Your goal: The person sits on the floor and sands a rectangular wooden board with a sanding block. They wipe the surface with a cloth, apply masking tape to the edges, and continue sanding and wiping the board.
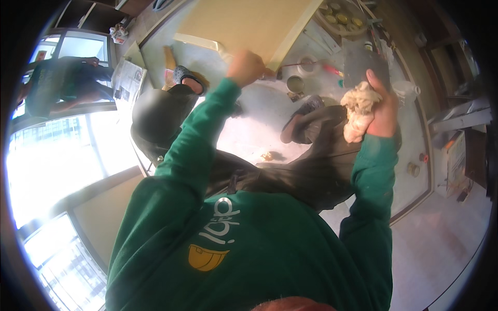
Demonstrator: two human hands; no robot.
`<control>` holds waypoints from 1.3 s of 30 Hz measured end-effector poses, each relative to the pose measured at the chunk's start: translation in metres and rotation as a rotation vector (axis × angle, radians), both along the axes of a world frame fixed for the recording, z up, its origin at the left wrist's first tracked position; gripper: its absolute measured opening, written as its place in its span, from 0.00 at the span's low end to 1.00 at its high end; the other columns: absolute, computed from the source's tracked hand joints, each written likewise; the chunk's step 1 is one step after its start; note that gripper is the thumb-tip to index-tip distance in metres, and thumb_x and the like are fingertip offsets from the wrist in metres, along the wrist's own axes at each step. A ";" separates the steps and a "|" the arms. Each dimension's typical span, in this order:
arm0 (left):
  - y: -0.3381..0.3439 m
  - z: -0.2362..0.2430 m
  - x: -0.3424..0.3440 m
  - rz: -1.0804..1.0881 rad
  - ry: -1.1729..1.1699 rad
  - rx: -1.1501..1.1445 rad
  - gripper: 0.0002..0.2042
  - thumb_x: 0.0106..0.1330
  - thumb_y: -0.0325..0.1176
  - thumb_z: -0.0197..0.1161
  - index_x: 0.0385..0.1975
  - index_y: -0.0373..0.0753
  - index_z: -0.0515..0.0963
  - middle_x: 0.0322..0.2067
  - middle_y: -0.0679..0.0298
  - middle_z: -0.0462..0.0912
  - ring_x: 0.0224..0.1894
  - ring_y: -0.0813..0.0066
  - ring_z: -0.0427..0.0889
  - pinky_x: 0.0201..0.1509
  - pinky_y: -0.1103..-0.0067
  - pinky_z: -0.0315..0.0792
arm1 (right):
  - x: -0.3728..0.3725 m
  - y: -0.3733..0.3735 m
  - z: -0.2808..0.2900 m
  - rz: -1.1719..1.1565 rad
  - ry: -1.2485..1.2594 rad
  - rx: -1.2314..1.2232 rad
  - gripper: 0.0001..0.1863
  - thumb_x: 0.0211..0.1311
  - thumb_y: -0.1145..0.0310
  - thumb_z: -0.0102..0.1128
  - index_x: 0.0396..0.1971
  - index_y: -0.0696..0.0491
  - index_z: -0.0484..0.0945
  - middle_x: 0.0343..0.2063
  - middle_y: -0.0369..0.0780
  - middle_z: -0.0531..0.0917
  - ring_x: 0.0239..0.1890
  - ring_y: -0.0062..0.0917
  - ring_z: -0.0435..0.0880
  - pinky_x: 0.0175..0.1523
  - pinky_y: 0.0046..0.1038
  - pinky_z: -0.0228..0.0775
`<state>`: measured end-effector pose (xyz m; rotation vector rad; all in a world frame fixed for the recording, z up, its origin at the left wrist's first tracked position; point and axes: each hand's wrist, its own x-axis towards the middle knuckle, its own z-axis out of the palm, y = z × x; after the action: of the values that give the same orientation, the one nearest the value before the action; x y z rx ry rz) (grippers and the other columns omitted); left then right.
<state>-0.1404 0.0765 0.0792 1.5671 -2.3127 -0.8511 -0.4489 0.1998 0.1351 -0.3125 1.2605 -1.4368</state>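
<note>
My left hand (246, 67), in a green sleeve, is at the near edge of a large tan panel (254, 26). Its fingers are closed and slightly blurred; what they hold, if anything, is hidden. A pale strip (197, 41) runs along the panel's edge just left of that hand. On the right, my right hand (385, 111) is closed around a lumpy, cream-coloured wad (359, 109); cloth or putty, I cannot tell which. Behind the thumb shows a flat grey piece (367, 67), and whether the hand touches it is unclear.
An open can (295, 84) and a white round tub (307, 65) stand between my feet and the panel. A round container with several yellowish tins (340, 19) sits far right. To the left are bright windows (57, 155) and a printed paper (129, 80). Small crumbs (267, 155) lie between my legs.
</note>
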 end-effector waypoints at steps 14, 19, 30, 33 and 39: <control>0.044 -0.044 0.004 0.580 0.529 0.059 0.19 0.56 0.42 0.70 0.33 0.29 0.82 0.28 0.54 0.86 0.26 0.67 0.84 0.32 0.74 0.77 | 0.044 -0.100 -0.071 0.768 0.992 -0.127 0.39 0.55 0.59 0.73 0.58 0.72 0.70 0.52 0.58 0.81 0.55 0.40 0.81 0.63 0.31 0.68; 0.042 -0.034 -0.012 0.546 0.361 0.018 0.20 0.54 0.45 0.70 0.32 0.29 0.83 0.25 0.52 0.86 0.29 0.61 0.85 0.36 0.71 0.78 | 0.049 -0.102 -0.071 0.769 0.998 -0.111 0.40 0.55 0.59 0.72 0.59 0.74 0.69 0.53 0.59 0.80 0.56 0.39 0.81 0.63 0.30 0.68; 0.036 -0.043 -0.014 0.582 0.621 0.240 0.10 0.56 0.32 0.65 0.25 0.28 0.83 0.18 0.58 0.83 0.17 0.73 0.79 0.23 0.77 0.72 | 0.065 -0.106 -0.076 0.797 0.996 -0.077 0.40 0.57 0.65 0.72 0.62 0.75 0.64 0.52 0.53 0.81 0.51 0.28 0.82 0.60 0.25 0.70; 0.036 -0.040 -0.016 0.555 0.657 0.274 0.10 0.58 0.31 0.64 0.24 0.28 0.82 0.17 0.60 0.82 0.16 0.75 0.78 0.20 0.78 0.69 | 0.061 -0.109 -0.077 0.828 0.883 -0.055 0.41 0.57 0.65 0.73 0.62 0.75 0.64 0.53 0.54 0.80 0.52 0.29 0.81 0.60 0.26 0.69; 0.032 -0.047 -0.018 0.561 0.651 0.245 0.11 0.59 0.32 0.63 0.22 0.29 0.82 0.17 0.61 0.81 0.16 0.75 0.78 0.21 0.78 0.70 | 0.064 -0.108 -0.062 0.805 1.076 -0.090 0.40 0.54 0.60 0.73 0.59 0.73 0.69 0.49 0.56 0.82 0.51 0.36 0.83 0.59 0.29 0.71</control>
<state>-0.1579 0.1088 0.0323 1.5863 -1.2773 -1.2683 -0.3853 0.0922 0.0731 -1.6007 1.5866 -0.5643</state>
